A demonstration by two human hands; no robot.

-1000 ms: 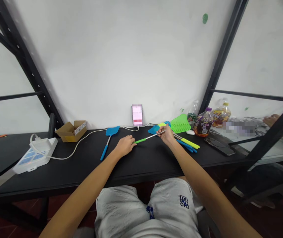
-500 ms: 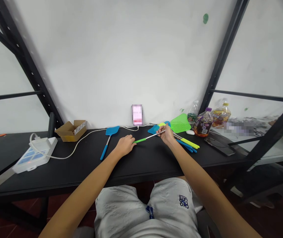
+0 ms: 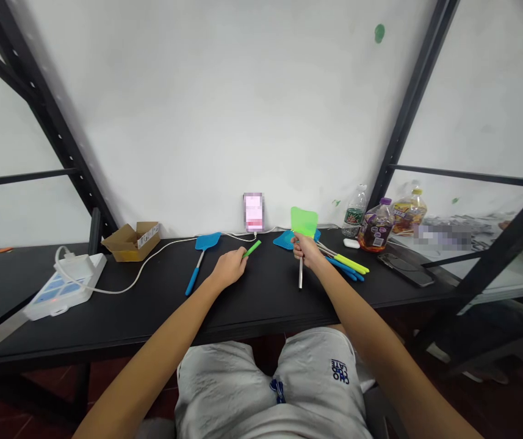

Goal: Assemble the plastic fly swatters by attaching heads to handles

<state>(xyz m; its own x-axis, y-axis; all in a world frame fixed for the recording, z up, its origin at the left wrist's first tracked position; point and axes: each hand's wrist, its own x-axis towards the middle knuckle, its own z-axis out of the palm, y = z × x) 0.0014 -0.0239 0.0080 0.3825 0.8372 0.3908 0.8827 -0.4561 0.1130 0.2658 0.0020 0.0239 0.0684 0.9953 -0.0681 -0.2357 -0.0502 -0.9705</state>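
My left hand [image 3: 230,268] is closed around a green handle grip [image 3: 253,248], its free end pointing up and to the right. My right hand [image 3: 306,249] grips a green fly swatter [image 3: 304,221] just below its mesh head, and the bare metal rod [image 3: 300,274] sticks out beneath the fist. The grip and the rod are apart. Behind and beside my right hand lie other swatters: a blue head [image 3: 283,239], plus yellow handles [image 3: 350,263] and blue handles [image 3: 344,268]. A separate blue fly swatter [image 3: 202,257] rests left of my left hand.
On the black table [image 3: 151,311] are a cardboard box [image 3: 132,242] and a white power strip [image 3: 66,286] with a cable. A lit phone [image 3: 254,213] leans on the wall. Bottles [image 3: 377,224], a white case [image 3: 351,243] and a dark phone [image 3: 405,270] sit at right. Another person's arm shows far right.
The green grip has come off the swatter's metal rod. My right hand has turned the swatter from slanted to upright, its head swinging left; my left hand has tipped the grip upward.
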